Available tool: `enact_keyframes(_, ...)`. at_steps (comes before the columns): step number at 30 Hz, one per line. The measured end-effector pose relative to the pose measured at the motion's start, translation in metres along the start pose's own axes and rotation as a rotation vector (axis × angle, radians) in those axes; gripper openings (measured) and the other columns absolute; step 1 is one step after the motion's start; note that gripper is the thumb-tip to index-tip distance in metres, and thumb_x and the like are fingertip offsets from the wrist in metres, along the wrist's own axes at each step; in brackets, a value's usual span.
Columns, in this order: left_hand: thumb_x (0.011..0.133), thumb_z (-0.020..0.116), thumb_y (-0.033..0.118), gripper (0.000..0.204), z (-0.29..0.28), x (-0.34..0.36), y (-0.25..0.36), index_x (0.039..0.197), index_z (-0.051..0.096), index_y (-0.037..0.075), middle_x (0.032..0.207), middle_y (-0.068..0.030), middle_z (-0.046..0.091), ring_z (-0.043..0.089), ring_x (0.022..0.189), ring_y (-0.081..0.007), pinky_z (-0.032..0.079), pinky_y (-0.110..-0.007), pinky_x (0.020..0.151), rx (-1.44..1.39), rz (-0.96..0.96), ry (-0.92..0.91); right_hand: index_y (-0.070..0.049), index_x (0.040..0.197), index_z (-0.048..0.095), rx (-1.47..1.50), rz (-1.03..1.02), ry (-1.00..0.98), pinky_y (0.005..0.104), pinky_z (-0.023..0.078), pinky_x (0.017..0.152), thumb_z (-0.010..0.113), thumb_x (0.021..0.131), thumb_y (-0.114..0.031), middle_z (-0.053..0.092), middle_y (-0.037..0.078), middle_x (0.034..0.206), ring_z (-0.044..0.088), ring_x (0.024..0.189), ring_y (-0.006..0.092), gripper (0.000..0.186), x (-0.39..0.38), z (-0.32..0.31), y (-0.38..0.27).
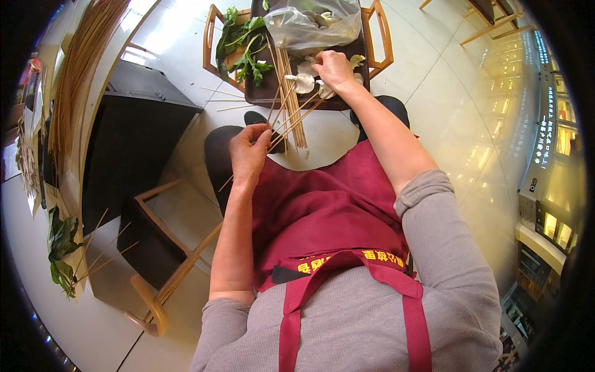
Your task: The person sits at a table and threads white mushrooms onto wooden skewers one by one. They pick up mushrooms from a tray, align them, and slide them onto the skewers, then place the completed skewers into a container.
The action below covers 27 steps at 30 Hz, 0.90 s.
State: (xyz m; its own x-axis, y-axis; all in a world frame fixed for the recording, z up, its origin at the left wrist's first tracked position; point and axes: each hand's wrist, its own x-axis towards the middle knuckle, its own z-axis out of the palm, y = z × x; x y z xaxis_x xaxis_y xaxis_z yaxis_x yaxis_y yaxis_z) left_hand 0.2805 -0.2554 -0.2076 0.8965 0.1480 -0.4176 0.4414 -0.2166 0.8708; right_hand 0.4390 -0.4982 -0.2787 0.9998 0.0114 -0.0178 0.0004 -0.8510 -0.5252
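My left hand (249, 155) is closed around the near ends of a few thin bamboo skewers (300, 120) above my lap. Their far ends point to a dark tray (263, 94), and a pale oyster mushroom piece (302, 83) sits at one of the tips. Over the tray, my right hand (335, 70) has its fingers curled down on pale mushroom pieces (307, 67); its fingertips are partly hidden. Between the hands a thick bundle of loose skewers (284, 74) lies on the tray and juts over its near edge.
A clear plastic bag of mushrooms (315, 28) stands at the tray's back, with green leaves (251, 53) left of it. Wooden handles (379, 37) flank the tray. At left are a black cabinet (139, 136), a wooden chair (176, 270) and more long skewers (80, 74).
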Motion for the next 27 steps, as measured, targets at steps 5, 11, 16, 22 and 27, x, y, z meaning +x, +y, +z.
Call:
enact_keyframes(5,0.093,0.067,0.012,0.017,-0.008,0.002,-0.011,0.107,0.070,0.001,0.081,0.0004,0.064,0.054,0.066,-0.0045,0.044,-0.020,0.056,-0.005,-0.024,-0.011,-0.005,0.098,0.075,-0.011,0.115,0.008,0.0442,0.054,0.086,0.074,0.076,-0.023,0.073,0.020,0.096,0.070,0.094,0.0366,0.028,0.011,0.017,-0.001)
enact_keyframes(11,0.094,0.067,0.011,0.016,-0.011,-0.002,-0.001,0.106,0.070,0.001,0.084,0.0005,0.065,0.055,0.068,-0.0041,0.045,-0.020,0.058,-0.064,-0.064,-0.003,-0.003,0.096,0.074,0.144,0.184,0.019,0.0432,0.054,0.088,0.075,0.073,-0.025,0.073,0.020,0.095,0.070,0.095,0.0360,0.031,0.009,0.019,0.000)
enact_keyframes(16,0.094,0.067,0.010,0.016,-0.017,-0.013,0.017,0.106,0.070,0.000,0.087,-0.0006,0.067,0.056,0.070,-0.0045,0.046,-0.020,0.061,-0.025,0.023,0.018,-0.006,0.101,0.073,0.297,0.009,0.089,0.0397,0.055,0.086,0.073,0.075,-0.021,0.072,0.017,0.097,0.070,0.093,0.0315,0.030,0.008,0.003,0.000)
enact_keyframes(22,0.095,0.065,0.008,0.015,-0.023,-0.028,0.033,0.105,0.069,-0.003,0.085,-0.0038,0.067,0.062,0.074,-0.0083,0.053,-0.022,0.062,-0.002,0.139,-0.013,-0.005,0.105,0.068,0.734,-0.027,-0.034,0.0320,0.053,0.081,0.068,0.081,-0.016,0.070,0.009,0.095,0.066,0.089,0.0181,0.026,-0.008,-0.029,-0.006)
enact_keyframes(27,0.095,0.066,0.008,0.016,-0.027,-0.036,0.037,0.106,0.068,-0.003,0.089,-0.0051,0.067,0.064,0.075,-0.0099,0.056,-0.023,0.065,-0.019,0.098,-0.016,-0.005,0.106,0.068,0.921,-0.060,-0.145,0.0301,0.050,0.079,0.062,0.091,-0.019,0.070,0.007,0.095,0.063,0.087,0.0144,0.022,-0.011,-0.037,-0.009)
